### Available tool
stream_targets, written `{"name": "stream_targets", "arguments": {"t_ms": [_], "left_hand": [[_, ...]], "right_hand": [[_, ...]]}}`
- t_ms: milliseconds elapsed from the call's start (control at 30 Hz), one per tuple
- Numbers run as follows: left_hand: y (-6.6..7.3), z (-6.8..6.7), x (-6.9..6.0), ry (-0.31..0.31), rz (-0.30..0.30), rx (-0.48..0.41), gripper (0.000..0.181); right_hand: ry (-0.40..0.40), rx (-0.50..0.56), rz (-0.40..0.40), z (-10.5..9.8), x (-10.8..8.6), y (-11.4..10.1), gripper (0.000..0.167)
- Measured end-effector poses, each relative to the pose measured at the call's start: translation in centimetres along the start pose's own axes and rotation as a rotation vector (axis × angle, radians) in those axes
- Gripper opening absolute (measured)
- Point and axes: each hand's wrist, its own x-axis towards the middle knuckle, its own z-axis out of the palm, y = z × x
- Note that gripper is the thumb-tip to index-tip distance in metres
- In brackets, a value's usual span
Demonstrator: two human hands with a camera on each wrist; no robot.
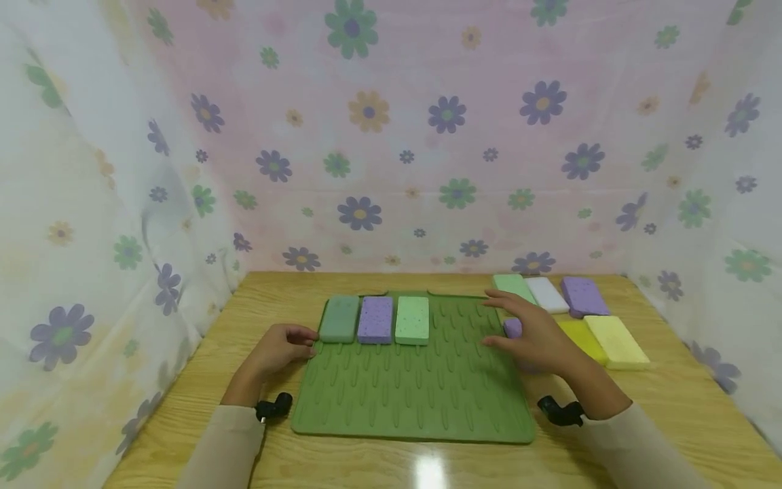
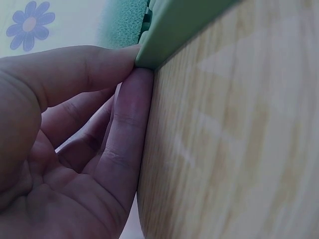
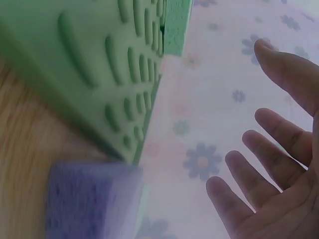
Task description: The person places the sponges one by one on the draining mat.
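A green silicone drying mat [image 1: 415, 394] with raised ridges lies on the wooden table. Along its far edge sit a dark green sponge [image 1: 339, 319], a purple sponge [image 1: 375, 319] and a light green sponge [image 1: 412, 319], side by side. My left hand [image 1: 277, 352] pinches the mat's left edge; its thumb and one finger [image 2: 124, 114] meet at the rim in the left wrist view. Over the mat's right side hovers my right hand [image 1: 537, 336], fingers spread, holding nothing. Partly hidden behind it is another purple sponge [image 1: 512, 327], seen blurred in the right wrist view.
To the right of the mat lie more sponges: a light green one [image 1: 514, 286], a white one [image 1: 546, 295], a purple one [image 1: 584, 296], a yellow one [image 1: 582, 339] and a pale yellow one [image 1: 617, 341]. Flowered cloth [image 1: 403, 183] encloses the table's back and sides.
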Motion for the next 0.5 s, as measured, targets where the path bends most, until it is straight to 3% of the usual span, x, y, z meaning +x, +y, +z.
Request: {"name": "stream_targets", "arguments": {"t_ms": [500], "left_hand": [[-0.1, 0.0, 0.2, 0.007, -0.008, 0.004, 0.029]], "right_hand": [[0.105, -0.037, 0.090, -3.5, -2.8, 4.7, 0.059]]}}
